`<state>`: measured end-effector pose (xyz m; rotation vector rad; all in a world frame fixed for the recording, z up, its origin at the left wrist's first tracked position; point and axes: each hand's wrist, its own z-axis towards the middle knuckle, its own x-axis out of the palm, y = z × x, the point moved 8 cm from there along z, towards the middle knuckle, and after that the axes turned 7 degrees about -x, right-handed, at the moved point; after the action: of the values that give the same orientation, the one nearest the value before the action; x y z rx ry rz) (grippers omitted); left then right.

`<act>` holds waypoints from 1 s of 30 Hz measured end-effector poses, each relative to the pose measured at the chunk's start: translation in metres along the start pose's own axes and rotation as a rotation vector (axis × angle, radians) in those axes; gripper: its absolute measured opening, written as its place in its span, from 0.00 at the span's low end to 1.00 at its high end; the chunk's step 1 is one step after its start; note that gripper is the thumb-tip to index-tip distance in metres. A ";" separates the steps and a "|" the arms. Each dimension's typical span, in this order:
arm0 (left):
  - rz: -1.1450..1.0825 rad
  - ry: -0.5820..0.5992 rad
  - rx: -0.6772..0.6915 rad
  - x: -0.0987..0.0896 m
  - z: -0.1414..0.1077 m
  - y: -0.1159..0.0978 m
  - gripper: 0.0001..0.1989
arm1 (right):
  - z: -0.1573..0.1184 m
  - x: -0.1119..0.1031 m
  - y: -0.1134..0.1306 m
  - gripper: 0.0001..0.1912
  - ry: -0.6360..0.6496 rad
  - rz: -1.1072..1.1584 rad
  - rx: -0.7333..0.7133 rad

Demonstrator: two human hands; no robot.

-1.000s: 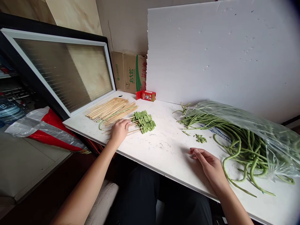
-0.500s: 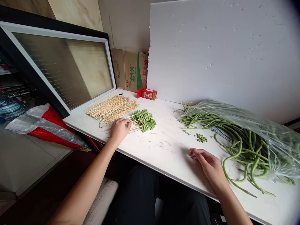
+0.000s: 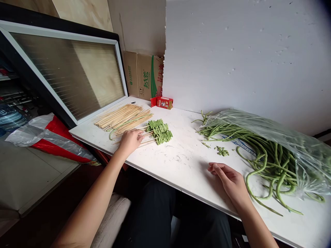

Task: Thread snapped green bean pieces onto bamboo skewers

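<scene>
My left hand (image 3: 130, 140) is closed over the bare sticks of several bean skewers at the table's left; its fingertips are partly hidden. The cut green bean pieces (image 3: 160, 131) threaded on these skewers lie in rows just right of it. Behind this hand is a pile of plain bamboo skewers (image 3: 121, 116), with one long bean (image 3: 129, 122) across it. Over the table's right part, my right hand (image 3: 227, 177) hovers or rests with curled fingers, thumb against them, and nothing visible in it. Small bean ends (image 3: 221, 151) lie beyond it.
A clear plastic bag (image 3: 271, 127) of long beans (image 3: 274, 155) spreads across the right side, some beans trailing out. A small red box (image 3: 165, 103) and a cardboard carton (image 3: 143, 74) stand at the back. A framed glass panel (image 3: 74, 72) leans on the left.
My left hand has shifted very slightly left and toward me over the skewer sticks. The right hand keeps its place and shape.
</scene>
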<state>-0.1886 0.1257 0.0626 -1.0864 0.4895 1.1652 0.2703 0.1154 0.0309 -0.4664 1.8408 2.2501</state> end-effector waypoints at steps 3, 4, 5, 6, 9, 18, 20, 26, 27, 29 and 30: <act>0.012 0.007 0.016 -0.003 0.000 -0.003 0.11 | 0.000 0.000 -0.003 0.27 0.005 -0.007 0.012; 0.012 0.008 0.019 -0.003 0.000 -0.004 0.11 | 0.000 0.000 -0.004 0.27 0.006 -0.006 0.018; 0.012 0.010 0.020 -0.004 0.001 -0.004 0.10 | -0.001 0.000 -0.005 0.27 0.007 -0.004 0.023; 0.011 0.012 0.018 -0.004 0.001 -0.004 0.10 | -0.001 0.000 -0.005 0.28 0.006 -0.003 0.025; 0.011 0.016 -0.002 -0.003 0.001 -0.002 0.09 | -0.001 0.000 -0.005 0.27 0.005 -0.004 0.022; 0.013 0.096 -0.016 0.002 -0.001 -0.003 0.17 | 0.000 0.000 -0.001 0.27 0.001 -0.021 0.010; 0.022 0.124 -0.031 0.003 0.000 -0.001 0.18 | 0.000 0.000 -0.001 0.27 -0.001 -0.022 0.007; 0.073 0.148 -0.103 0.001 0.000 0.008 0.15 | -0.001 0.000 -0.004 0.26 0.002 -0.018 0.007; 0.081 0.149 -0.112 0.001 0.000 0.009 0.15 | -0.001 -0.001 -0.004 0.26 0.003 -0.019 0.004; 0.095 0.148 -0.129 0.000 -0.001 0.010 0.15 | -0.001 -0.001 -0.004 0.27 0.002 -0.022 -0.001; 0.100 0.146 -0.135 0.000 -0.001 0.010 0.15 | -0.001 0.000 -0.004 0.27 0.002 -0.022 -0.002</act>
<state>-0.1974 0.1251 0.0583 -1.2822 0.5912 1.2256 0.2721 0.1153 0.0276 -0.4872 1.8264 2.2380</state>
